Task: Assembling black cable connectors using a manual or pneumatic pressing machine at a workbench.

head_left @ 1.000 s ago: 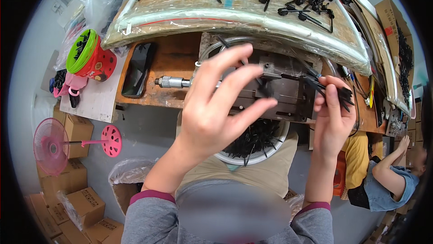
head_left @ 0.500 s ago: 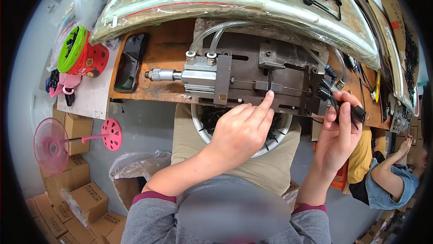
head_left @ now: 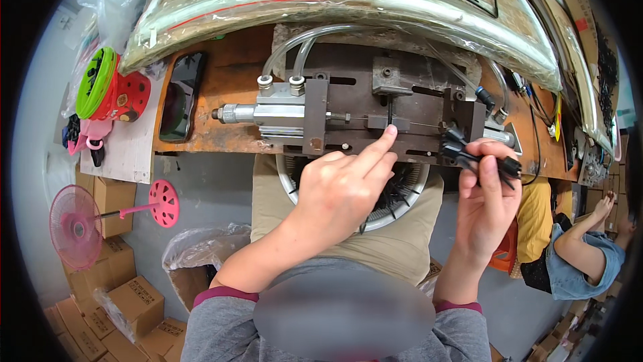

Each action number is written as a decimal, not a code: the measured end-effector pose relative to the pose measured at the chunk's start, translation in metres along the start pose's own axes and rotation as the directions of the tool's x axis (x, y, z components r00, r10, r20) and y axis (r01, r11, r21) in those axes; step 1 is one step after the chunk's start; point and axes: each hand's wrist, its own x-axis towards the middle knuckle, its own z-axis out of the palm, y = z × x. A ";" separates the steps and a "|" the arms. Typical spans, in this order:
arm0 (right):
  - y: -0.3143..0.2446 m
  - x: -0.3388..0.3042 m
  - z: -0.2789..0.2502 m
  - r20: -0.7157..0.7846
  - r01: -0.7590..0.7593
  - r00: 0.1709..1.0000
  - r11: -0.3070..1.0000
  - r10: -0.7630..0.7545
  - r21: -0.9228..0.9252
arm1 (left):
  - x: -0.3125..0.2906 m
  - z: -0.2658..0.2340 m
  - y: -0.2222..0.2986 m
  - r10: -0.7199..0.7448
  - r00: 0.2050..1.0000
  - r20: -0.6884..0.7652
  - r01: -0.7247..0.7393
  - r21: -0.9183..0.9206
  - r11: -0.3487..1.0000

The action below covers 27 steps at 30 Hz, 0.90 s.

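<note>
My left hand (head_left: 345, 184) has its index finger stretched out, its tip on a thin black pin in the small grey block (head_left: 377, 122) of a metal fixture. The other fingers are bent, and I see nothing held in them. To the right of the block, my right hand (head_left: 489, 181) is closed around several black plastic parts (head_left: 459, 150) with thin stems. Their heads stick out toward the fixture's right bracket (head_left: 474, 119). A silver air cylinder (head_left: 281, 114) with clear tubes is mounted at the fixture's left end. A thin rod runs through the middle.
Below the fixture, a round white basket (head_left: 420, 194) with black parts sits between my legs. A phone (head_left: 184, 97) and a red bucket (head_left: 134, 94) are at the left. A plastic-wrapped board (head_left: 348, 10) bearing black parts spans the back. Another person (head_left: 586, 255) sits at far right.
My right hand with the black parts has moved slightly left and nearer to me beside the fixture. My left fingertip stays at the block. The whole view has shifted a little.
</note>
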 end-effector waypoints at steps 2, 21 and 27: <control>0.001 -0.003 -0.002 0.046 -0.048 0.998 0.999 0.048 -0.003 | -0.001 -0.002 0.002 -0.110 0.994 -0.018 0.101 -0.273 0.957; 0.000 0.007 -0.019 0.020 -0.111 0.994 0.980 0.109 0.162 | -0.006 -0.036 0.007 0.043 0.997 -0.058 -0.067 -0.526 0.848; 0.002 0.001 -0.019 0.066 -0.114 0.992 0.975 0.103 0.189 | -0.008 0.004 -0.004 0.086 0.992 -0.089 -0.085 0.014 0.996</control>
